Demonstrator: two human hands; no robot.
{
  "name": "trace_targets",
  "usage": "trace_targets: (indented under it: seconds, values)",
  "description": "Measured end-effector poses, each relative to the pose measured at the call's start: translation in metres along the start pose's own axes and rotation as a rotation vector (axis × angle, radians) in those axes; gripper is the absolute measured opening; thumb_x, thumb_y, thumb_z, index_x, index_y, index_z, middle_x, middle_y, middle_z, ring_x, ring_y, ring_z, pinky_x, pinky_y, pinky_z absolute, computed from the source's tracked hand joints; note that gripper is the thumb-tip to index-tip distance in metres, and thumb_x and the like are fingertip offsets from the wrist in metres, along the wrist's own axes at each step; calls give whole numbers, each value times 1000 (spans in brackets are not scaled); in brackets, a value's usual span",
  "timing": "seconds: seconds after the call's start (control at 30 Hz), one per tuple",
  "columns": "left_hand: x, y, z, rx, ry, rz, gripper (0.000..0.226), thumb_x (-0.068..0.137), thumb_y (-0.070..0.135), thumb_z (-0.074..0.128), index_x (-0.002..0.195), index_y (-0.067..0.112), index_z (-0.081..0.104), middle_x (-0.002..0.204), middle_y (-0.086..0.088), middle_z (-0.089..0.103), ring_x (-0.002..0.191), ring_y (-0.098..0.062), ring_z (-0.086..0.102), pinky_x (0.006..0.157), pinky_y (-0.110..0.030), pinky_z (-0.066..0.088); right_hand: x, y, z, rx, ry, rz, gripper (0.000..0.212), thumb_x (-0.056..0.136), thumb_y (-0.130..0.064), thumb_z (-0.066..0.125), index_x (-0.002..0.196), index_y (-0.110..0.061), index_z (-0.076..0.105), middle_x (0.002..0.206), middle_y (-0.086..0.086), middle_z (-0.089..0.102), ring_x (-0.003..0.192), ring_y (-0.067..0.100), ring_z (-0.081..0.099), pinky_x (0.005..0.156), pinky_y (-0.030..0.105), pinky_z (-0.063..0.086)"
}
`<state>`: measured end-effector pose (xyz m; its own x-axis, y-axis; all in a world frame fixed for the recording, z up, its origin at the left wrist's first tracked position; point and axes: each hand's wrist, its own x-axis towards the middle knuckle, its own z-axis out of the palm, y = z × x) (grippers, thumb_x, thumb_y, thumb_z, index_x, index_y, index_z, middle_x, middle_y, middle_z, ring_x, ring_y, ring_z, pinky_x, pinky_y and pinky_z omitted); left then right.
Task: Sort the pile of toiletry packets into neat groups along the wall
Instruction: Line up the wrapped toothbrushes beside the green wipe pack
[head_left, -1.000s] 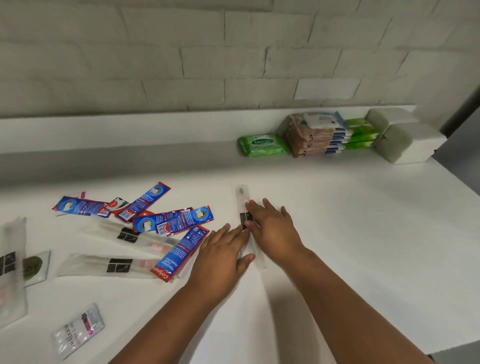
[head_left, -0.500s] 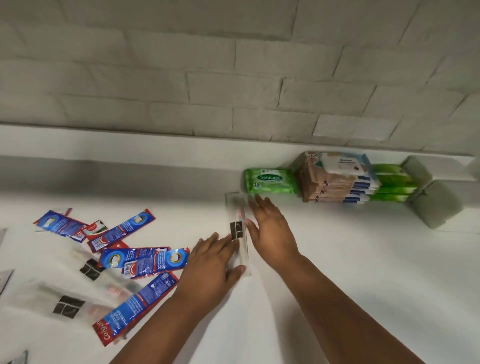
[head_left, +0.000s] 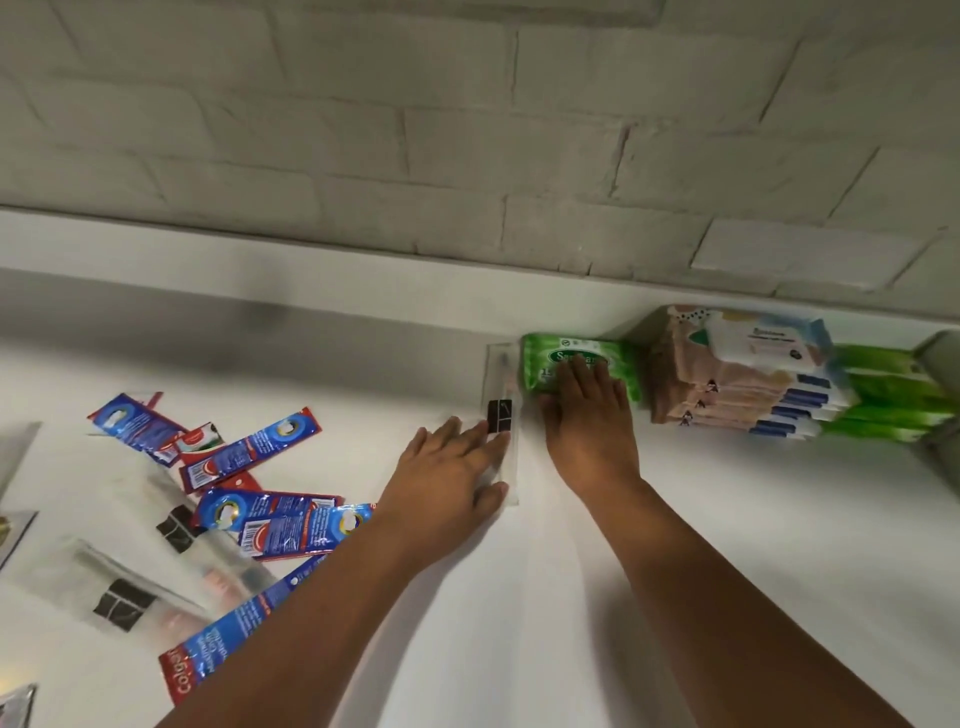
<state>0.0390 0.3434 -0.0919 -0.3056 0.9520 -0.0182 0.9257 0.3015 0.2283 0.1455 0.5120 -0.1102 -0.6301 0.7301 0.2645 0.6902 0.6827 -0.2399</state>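
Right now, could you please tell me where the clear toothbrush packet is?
In the head view the clear toothbrush packet lies against the wall ledge, just left of the green wipes pack, between both hands.

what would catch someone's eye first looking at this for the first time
Probably the two hands at centre: the left hand lies flat on a clear toothbrush packet set end-on to the wall, while the right hand reaches onto the green wipes pack beside it. Next, the jumble of red and blue toothpaste sachets at the left of the white counter, against the neat stack of wipes packs by the wall on the right.
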Motion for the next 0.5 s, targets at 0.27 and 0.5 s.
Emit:
trace_targets:
  seconds: [0.27,0.5]
  values:
    - [16,-4,-1,-8,-4,-5,58,90,50,32,145,37,21,155,9,21,144,-20,13,115,-40,9,-1,1,4,-4,15,-9,52,98,-34,37,145,-12,34,153,11,30,144,30,17,116,45,12]
    - [26,-5,-4,-4,-6,15,58,90,48,34,146,34,23,155,7,23,143,-22,15,116,-40,14,-3,1,1,1,4,1,53,99,-35,34,146,-11,32,154,10,28,145,30,15,117,46,10]
